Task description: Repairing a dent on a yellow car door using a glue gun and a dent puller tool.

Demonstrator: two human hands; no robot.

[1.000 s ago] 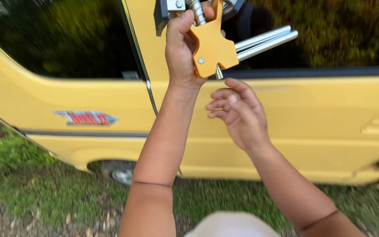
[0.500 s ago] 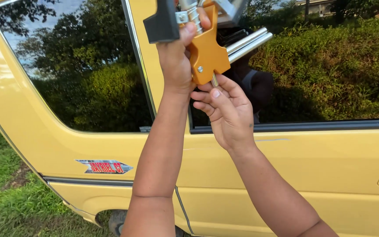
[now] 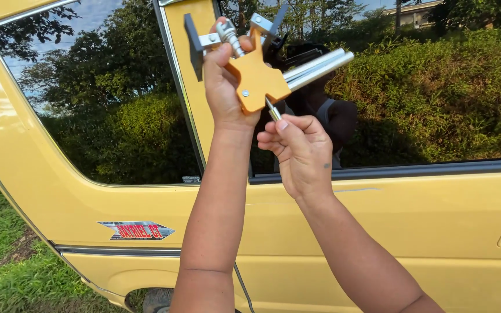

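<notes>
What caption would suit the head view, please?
Left hand raises an orange metal puller tool beside a yellow van; right hand pinches its pin.

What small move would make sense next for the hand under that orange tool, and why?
Probably a small turn of the thin metal rod with the right hand. Its fingertips pinch the rod's lower end where it sticks out beneath the orange tool, while the left hand grips the tool's body against the yellow van's pillar, which would steady it for such an adjustment.

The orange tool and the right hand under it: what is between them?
In the head view, a thin metal rod runs down from the orange tool to the right hand, whose fingertips pinch its lower end. The left hand holds the tool.
</notes>
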